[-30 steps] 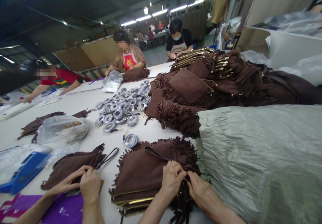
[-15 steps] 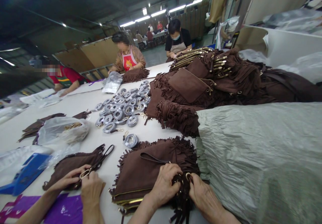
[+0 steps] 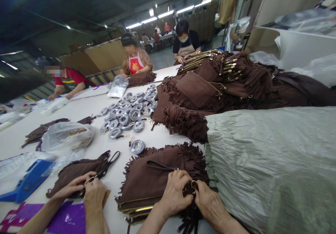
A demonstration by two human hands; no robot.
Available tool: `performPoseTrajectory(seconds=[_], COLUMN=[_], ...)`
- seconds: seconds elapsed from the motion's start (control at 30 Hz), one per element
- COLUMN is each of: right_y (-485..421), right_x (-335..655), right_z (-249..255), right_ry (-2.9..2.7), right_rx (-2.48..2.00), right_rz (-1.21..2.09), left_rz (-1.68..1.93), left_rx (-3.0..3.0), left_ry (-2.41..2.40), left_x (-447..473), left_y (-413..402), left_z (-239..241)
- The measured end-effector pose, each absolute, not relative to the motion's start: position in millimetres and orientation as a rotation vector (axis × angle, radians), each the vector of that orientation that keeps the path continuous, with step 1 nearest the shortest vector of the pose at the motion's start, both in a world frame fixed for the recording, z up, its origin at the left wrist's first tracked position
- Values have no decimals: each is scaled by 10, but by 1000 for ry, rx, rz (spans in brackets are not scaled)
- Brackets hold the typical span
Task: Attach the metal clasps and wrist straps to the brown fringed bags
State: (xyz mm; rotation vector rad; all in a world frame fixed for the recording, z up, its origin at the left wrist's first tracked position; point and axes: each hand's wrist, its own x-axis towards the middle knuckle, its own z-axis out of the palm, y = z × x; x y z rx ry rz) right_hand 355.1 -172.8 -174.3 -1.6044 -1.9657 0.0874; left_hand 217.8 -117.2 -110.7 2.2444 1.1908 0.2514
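A stack of dark brown fringed pouches [image 3: 149, 178] with gold zips lies on the table in front of me. Over its right side, my left hand [image 3: 177, 190] is closed on a dark brown strap with metal fittings, mostly hidden by the fingers. Beside it, my right hand [image 3: 210, 200] pinches a gold ring [image 3: 193, 185] next to that strap. Dark tassel-like strips [image 3: 190, 220] hang below both hands. A looped wrist strap [image 3: 160, 165] lies on the top pouch.
At left, a co-worker's hands [image 3: 89, 188] work a gold clasp on another brown pouch [image 3: 76, 174]. Coiled, wrapped straps [image 3: 126, 115] lie mid-table. A heap of fringed bags [image 3: 199, 90] rises behind a grey-green sheet [image 3: 262, 150]. A blue tray [image 3: 28, 181] is far left.
My two hands have come closer together, the right one moving slightly left with the gold ring. The far-left co-worker has shifted an arm; the pouch stack is much the same.
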Motion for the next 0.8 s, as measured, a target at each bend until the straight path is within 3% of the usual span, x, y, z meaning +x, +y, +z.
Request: performPoseTrajectory(seconds=[0.47, 0.8], right_y=[-1816, -1854], right_x=[3463, 3528], right_z=[-1863, -1958], right_ry=[-1990, -2132], right_rx=[-1730, -1702], right_rz=[-194, -161], left_rz=[242, 19], left_rx=[2406, 2500], left_ry=[1195, 1138], left_x=[2256, 2265], left_y=[-1189, -1138], left_z=[-1144, -1143])
